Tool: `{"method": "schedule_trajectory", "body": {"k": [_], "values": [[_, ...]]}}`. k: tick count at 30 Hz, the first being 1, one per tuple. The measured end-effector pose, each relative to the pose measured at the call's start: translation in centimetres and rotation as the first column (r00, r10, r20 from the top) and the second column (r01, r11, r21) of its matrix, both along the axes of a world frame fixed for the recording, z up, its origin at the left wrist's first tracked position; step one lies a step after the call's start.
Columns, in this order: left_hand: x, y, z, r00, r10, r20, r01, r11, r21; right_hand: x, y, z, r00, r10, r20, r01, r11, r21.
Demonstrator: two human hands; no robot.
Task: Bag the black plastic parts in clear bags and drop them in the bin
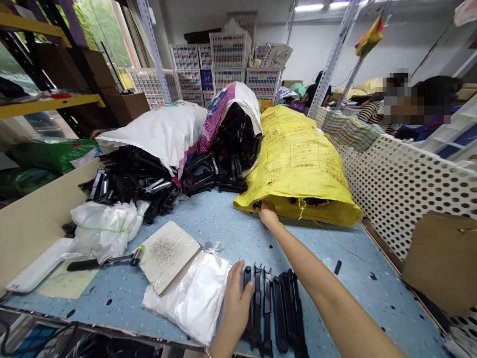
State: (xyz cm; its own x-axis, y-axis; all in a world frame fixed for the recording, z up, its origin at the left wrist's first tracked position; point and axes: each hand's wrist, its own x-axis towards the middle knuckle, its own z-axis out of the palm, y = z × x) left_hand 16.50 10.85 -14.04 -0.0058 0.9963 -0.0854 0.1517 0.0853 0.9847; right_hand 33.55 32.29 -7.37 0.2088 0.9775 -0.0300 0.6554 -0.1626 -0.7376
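Observation:
My right hand [267,215] reaches into the mouth of a yellow woven sack [301,154]. Its fingers are partly hidden there, beside the dark end of a black part, and I cannot make out their grip. Black pieces show inside the sack's opening. My left hand [238,298] lies at the near edge of the table with fingers stretched and thumb apart, alongside the leftmost of several long black plastic parts [278,313] in a row. Some of these have forked tips. To its left are a white plastic bag [197,293] and a pale square board [167,253] covered with small bits.
A hammer [108,261] touches the board. Bundled clear bags [106,223] lie behind it. Two white sacks, one [160,127] at left and one [242,99] centrally, spill black parts [126,179]. A perforated white panel [402,179] and cardboard [439,258] border the right. People sit beyond.

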Motion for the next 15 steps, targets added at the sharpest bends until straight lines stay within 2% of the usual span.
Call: {"method": "schedule_trajectory", "body": {"k": [2,5,8,9,11,12,14,15], "values": [[-0.6,0.5,0.7,0.996,0.027,0.090,-0.025,1.000,-0.017,0.9,-1.6,-0.4,0.997,0.033,-0.063,-0.036,0.998,-0.052],[-0.9,1.8,2.4,0.946,0.067,0.318,-0.036,0.994,-0.103,1.7,-7.4,-1.0,0.974,0.119,-0.192,-0.142,0.984,-0.110],[0.0,2.9,4.5,0.792,0.118,0.599,0.000,0.981,-0.193,1.4,-15.4,-1.5,0.915,0.231,-0.331,-0.285,0.951,-0.123],[0.3,3.0,5.2,0.729,0.128,0.672,0.028,0.976,-0.216,1.3,-17.8,-1.5,0.849,0.309,-0.429,-0.381,0.920,-0.092],[0.9,2.8,6.5,0.649,0.122,0.751,0.098,0.965,-0.242,1.0,-21.4,-1.1,0.780,0.403,-0.478,-0.459,0.888,0.000],[1.0,2.4,7.0,0.648,0.100,0.755,0.139,0.959,-0.246,0.9,-22.4,-0.8,0.781,0.426,-0.458,-0.449,0.891,0.063],[1.0,1.4,8.1,0.688,0.036,0.725,0.200,0.951,-0.237,1.0,-22.9,0.2,0.849,0.417,-0.325,-0.365,0.907,0.212],[1.0,0.8,8.5,0.712,-0.005,0.702,0.233,0.945,-0.230,1.1,-22.7,0.8,0.887,0.401,-0.231,-0.329,0.898,0.293]]}}
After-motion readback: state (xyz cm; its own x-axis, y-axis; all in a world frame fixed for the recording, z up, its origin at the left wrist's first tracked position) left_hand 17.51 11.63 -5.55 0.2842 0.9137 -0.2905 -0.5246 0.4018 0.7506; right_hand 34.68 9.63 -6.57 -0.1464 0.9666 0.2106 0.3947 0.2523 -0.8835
